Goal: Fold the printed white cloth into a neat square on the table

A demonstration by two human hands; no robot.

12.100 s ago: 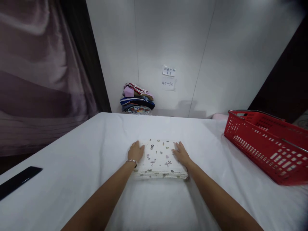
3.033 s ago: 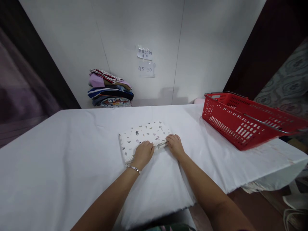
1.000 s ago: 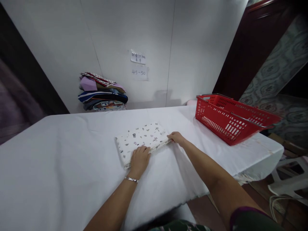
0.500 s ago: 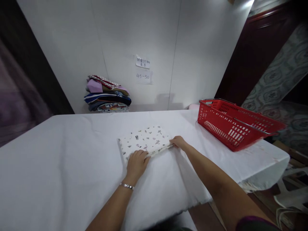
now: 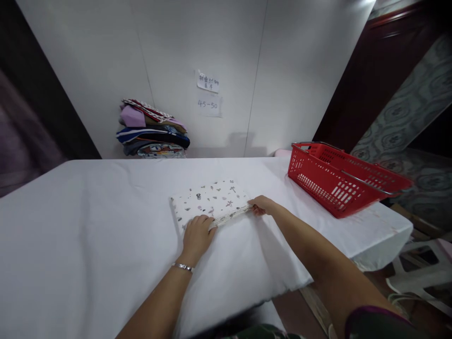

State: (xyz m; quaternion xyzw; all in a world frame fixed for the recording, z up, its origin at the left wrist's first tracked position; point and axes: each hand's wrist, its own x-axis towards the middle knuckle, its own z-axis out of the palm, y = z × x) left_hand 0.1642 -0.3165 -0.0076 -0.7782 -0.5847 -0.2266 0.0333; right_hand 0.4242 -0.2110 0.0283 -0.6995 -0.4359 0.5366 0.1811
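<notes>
A folded white cloth (image 5: 208, 200) with a small print of leaves and dragonflies lies in layers on the white-covered table. My left hand (image 5: 197, 238), with a silver bracelet at the wrist, holds its near left corner, fingers on top and thumb along the front edge. At the near right corner, my right hand (image 5: 260, 205) pinches the stacked layers between thumb and curled fingers. The layered edges show between my two hands. What lies under my left fingers is hidden.
A stack of folded fabrics (image 5: 153, 129) stands at the back left by the wall. On the right sits a red shopping basket (image 5: 318, 181) with metal handles. Two paper notes (image 5: 209, 104) hang on the wall. A white plastic stool (image 5: 420, 268) stands beyond the table's right end.
The view has shifted slightly. Both hands keep their places on the cloth. The layered front edge shows more, and more of my right hand's curled fingers are visible beneath the corner.
</notes>
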